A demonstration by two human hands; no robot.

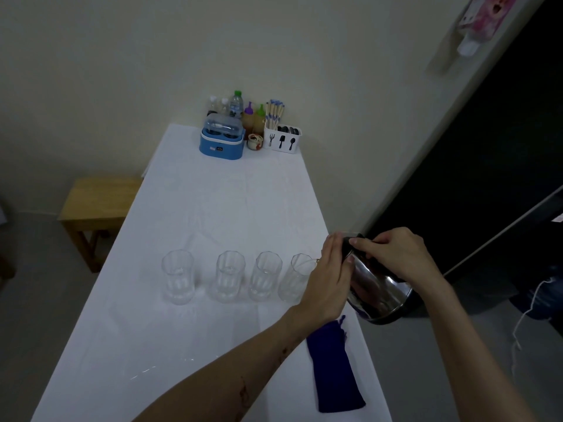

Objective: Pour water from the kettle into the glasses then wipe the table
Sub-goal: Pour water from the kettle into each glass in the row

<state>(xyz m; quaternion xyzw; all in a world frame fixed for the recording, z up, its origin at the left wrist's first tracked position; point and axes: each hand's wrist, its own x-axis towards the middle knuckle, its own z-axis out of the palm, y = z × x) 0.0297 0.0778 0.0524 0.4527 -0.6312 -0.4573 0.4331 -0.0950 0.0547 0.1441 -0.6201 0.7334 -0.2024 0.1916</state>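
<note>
- At right edge of table [213,208], kettle [377,293] tilted, just beside row of glasses [264,275].
- right hand [399,257] grips kettle top.
- left hand [329,278] presses flat against kettle side.
- blue cloth [332,367] lies below kettle.

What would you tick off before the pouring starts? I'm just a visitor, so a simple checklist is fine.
1. Four glasses stand upright in a row on the table: ok.
2. Kettle is supported by both hands, with the right hand gripping its top and the left hand resting against its side: ok.
3. Spout is lined up over the rightmost glass: cannot tell, because the left hand hides the spout.
4. Kettle lid is shut: cannot tell, because the hands cover it.
5. Blue cloth lies on the table near the person, ready for wiping: ok.
6. Glasses are still empty: cannot tell, because clear glass in dim light hides any water.
</note>
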